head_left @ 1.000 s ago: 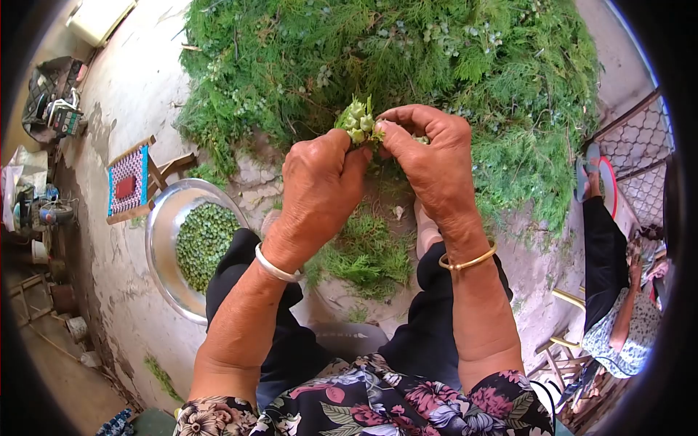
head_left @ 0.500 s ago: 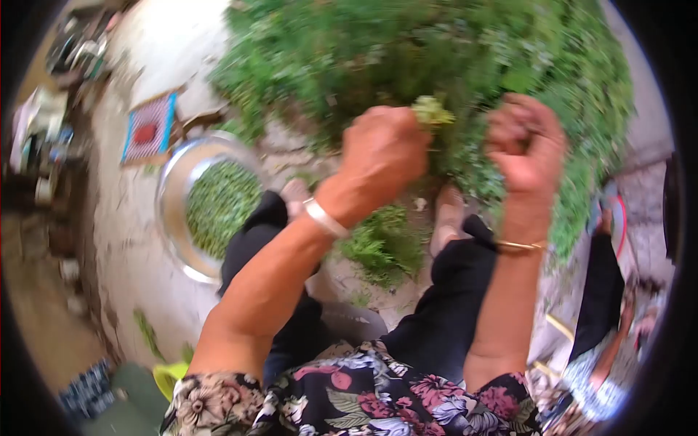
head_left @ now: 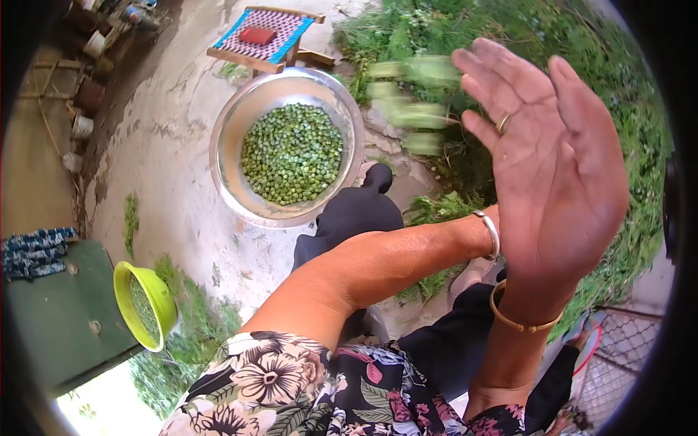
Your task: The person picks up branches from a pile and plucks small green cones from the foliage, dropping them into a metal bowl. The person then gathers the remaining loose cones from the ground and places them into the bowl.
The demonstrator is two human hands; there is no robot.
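Note:
My right hand (head_left: 549, 156) is raised, palm showing and fingers stretched out, with a ring and a gold bangle. Just off its fingertips, several green pods (head_left: 425, 115) are in the air, smeared by motion. They lie between the hand and a wide metal basin (head_left: 222, 156). Small green pods (head_left: 291, 154) cover the basin's bottom. My left forearm (head_left: 400, 258), with a silver bangle, reaches behind my right hand, so the left hand and its fingers are hidden. A large heap of leafy green plants (head_left: 618, 87) lies beyond the hands.
A woven stool (head_left: 287, 25) carrying a red object (head_left: 258, 35) stands behind the basin. At left, a yellow-green tub (head_left: 169, 305) sits by loose greens (head_left: 200, 330) and a dark green surface (head_left: 58, 320). Another person's dark-clothed leg (head_left: 556, 385) is at lower right.
My view has swung left, bringing the basin nearer the middle. My right hand has gone from curled to open, and pods are now flying from it. The left hand has become hidden behind it.

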